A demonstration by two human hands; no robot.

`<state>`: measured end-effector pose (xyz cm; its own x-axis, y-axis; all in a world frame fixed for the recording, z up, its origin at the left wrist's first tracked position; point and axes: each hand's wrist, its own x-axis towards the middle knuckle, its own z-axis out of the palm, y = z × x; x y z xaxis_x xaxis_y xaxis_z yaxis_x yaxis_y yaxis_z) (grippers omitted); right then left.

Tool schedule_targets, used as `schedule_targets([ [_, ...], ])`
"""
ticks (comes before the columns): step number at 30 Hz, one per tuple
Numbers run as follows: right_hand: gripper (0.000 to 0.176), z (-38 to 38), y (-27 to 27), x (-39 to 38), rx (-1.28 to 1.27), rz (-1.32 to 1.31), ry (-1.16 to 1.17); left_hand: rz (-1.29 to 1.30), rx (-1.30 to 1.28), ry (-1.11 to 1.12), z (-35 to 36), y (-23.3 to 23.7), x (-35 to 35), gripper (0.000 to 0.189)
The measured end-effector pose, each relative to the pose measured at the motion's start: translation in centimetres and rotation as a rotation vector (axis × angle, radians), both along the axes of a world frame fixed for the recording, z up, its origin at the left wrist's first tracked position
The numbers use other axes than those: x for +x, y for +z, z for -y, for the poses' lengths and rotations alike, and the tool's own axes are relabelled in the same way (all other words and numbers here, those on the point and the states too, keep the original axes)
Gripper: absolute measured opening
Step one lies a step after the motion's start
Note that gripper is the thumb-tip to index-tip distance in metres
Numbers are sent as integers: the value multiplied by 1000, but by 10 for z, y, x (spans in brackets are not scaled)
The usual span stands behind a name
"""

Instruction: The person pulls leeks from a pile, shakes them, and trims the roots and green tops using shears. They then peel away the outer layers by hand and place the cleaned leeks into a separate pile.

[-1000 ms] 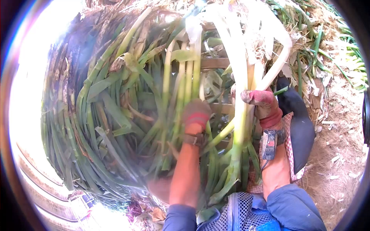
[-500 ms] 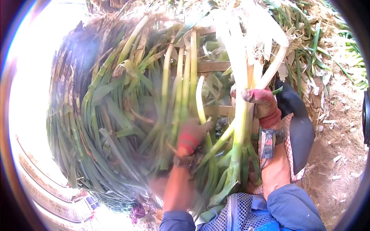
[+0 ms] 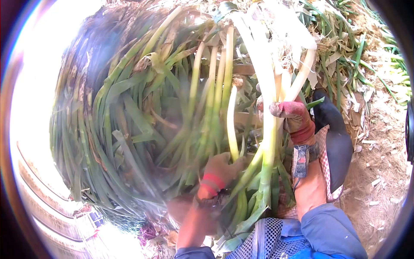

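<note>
My right hand (image 3: 294, 117), in a dirty red-cuffed glove, is closed around several thick green onions (image 3: 269, 129). Their white root ends (image 3: 282, 39) point away from me and are washed out by glare. Lower down on the left, my left hand (image 3: 222, 170), gloved too and slightly blurred, is closed at a single thinner green onion (image 3: 231, 125). That stalk runs into the hand between thumb and fingers; its lower part is hidden. Left of this hand, more green onions (image 3: 211, 86) lean side by side against the big pile.
A large heap of long green leaves (image 3: 112, 125) fills the left side. Wooden slats (image 3: 243, 69) show behind the stalks. A dark boot (image 3: 334, 142) stands at the right, on ground strewn with dry roots and scraps (image 3: 375, 172). Leafy waste (image 3: 336, 52) lies at upper right.
My left hand has moved down toward me along the thin green onion. My right hand keeps its grip in nearly the same spot. The view has shifted slightly.
</note>
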<state>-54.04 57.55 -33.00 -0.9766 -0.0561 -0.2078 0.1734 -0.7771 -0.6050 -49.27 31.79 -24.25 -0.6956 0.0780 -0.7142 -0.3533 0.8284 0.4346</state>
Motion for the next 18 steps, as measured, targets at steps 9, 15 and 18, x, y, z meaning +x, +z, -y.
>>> schedule_targets([
  [9,64,-8,38,6,-128,-136,13,-117,-64,-115,-10,49,23,42],
  [15,52,-27,18,4,-87,-101,7,-118,5,35,-18,58,-14,31],
  [18,41,-36,25,2,-180,-126,-22,-180,70,12,-24,50,-49,33],
])
